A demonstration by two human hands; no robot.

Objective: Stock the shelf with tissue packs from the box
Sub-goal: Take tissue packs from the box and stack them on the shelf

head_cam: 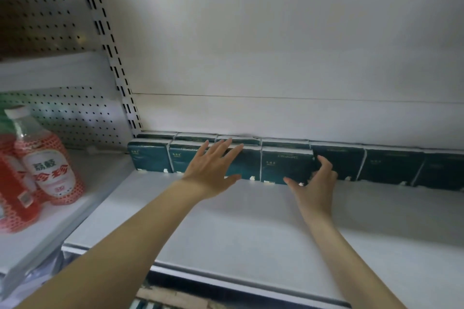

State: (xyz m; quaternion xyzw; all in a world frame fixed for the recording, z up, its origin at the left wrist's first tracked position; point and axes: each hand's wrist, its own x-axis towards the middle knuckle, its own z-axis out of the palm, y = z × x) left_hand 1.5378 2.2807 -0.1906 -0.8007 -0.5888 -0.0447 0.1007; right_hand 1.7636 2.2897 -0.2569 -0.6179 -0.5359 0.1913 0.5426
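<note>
In the head view, the left hand (213, 165) lies flat, fingers straight and spread, pressing the fronts of the dark green tissue packs (150, 158) that stand in a row at the back of the white shelf (226, 228); a 2nd row shows just beyond its fingertips; the right hand (317, 183), apart from the left, curls its fingers round the right edge of the middle pack (286, 165), thumb stretched along its lower front; more packs run on to the right of that hand; well to the left of the left hand, red-labelled bottles (50, 170) stand on a neighbouring ledge; the brown strip below the forearms may be the box, but it is too cropped to tell. The step looks like seating the middle pack into line; it would go best with the left palm steadying the neighbours while the right slides the pack squarely back until its face sits flush, using broad pressure, since the soft wrap likely dents under fingertips.
</note>
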